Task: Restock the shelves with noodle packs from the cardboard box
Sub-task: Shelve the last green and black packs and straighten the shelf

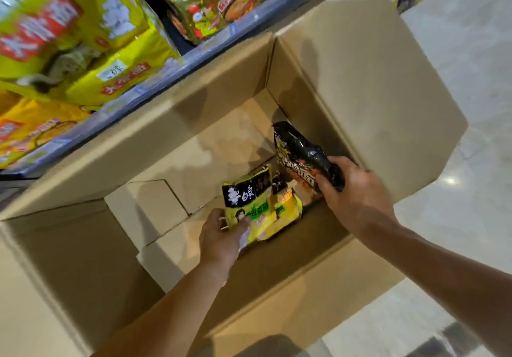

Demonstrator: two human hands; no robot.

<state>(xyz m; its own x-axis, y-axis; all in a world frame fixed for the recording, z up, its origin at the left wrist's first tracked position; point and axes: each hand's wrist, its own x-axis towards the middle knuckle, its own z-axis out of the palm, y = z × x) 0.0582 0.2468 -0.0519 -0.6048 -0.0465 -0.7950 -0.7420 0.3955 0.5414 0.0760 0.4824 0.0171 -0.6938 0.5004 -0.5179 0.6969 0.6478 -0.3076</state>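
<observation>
One head-worn view — looking steeply down, close, into the open cardboard box (pixel 194 123).

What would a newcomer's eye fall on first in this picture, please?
Probably the two hands deep in the open cardboard box: the left hand grips a yellow-green noodle pack, the right hand a black noodle pack. Next come bright yellow noodle bags on the shelf, upper left.

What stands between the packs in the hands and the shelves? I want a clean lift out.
Nothing visible does. The left hand grips the yellow-green pack, the right hand the black pack; the cardboard box is open-topped, flaps folded outward, shelves just beyond.
</observation>
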